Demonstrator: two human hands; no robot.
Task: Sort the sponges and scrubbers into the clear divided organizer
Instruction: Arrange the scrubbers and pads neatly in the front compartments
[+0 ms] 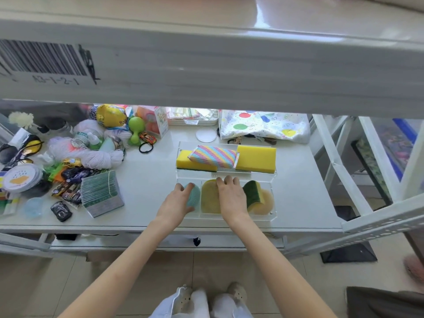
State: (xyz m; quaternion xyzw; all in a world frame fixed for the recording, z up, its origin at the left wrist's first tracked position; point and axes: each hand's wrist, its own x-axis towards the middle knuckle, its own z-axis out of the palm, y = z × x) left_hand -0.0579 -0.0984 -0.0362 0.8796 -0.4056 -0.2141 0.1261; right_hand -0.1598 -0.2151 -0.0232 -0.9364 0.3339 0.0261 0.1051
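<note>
Left hand (177, 201): inside the near-left compartment, fingers curled round the teal mesh scrubber (193, 195), holding it.
Right hand (230, 197): flat and loosely spread on the round yellow sponge (210, 199) in the near-middle compartment, fingertips at the divider wall; pressing rather than gripping, nothing clasped.
Near-right compartment: green-and-yellow scouring sponge (253, 195) standing on edge, leaning over a pale tan round pad (266, 201); just beside the right hand, not touching.
Clear divided organizer (274, 177): on the white bench (149, 180), close to its front edge; near row of three cells, far row beyond.
Far row: yellow sponge with green backing (183, 161) at left, plain yellow sponge (255, 158) at right, rainbow-striped scrubber (213, 156) lying across the first, tilted, one end over the middle; well beyond both hands.
Risk, near: organizer likely light and near the bench lip; a downward or inward push from the right hand could slide or tip it toward the floor.
Risk, middle: upright scouring sponge apt to topple out if the wall is jogged.
Risk, far: striped scrubber, perched and not seated, could roll off when the box shifts.
Left of bench: clutter of toy cars (68, 182), white yarn (91, 154), a stack of green cards (102, 195); apart from the task.
</note>
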